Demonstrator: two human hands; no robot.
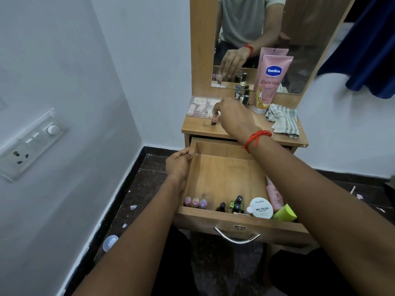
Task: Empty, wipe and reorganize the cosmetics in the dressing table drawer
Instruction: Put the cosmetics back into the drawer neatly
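The wooden drawer (pixel 224 178) of the dressing table stands pulled out in the middle of the frame. Most of its floor is bare, and its contents are lined up along the front wall. From lower left to right these are three small pink-capped bottles (pixel 195 202), a dark bottle (pixel 221 207), a black-capped bottle (pixel 238 202) in front of a green box, a round white Zudio nail polish tub (pixel 261 207), a pink tube (pixel 274 195) leaning in the right corner, and a lime-green pack (pixel 285 213).

The left hand (pixel 178 166) grips the drawer's left wall, its fingers curled over the rim. The right hand (pixel 233 118), with a red thread (pixel 256 136) at the wrist, reaches over the tabletop (pixel 198 130) above. Its fingertips pinch the cap of a small pink nail polish bottle (pixel 214 120), which stands upright on the wood.

Also on the tabletop are a clear plastic box (pixel 201 106) of small items at the left, a cluster of little bottles (pixel 242 94) by the mirror (pixel 245 28), a pink Vaseline tube (pixel 269 82) standing cap down, and a crumpled checked cloth (pixel 283 120) at the right.
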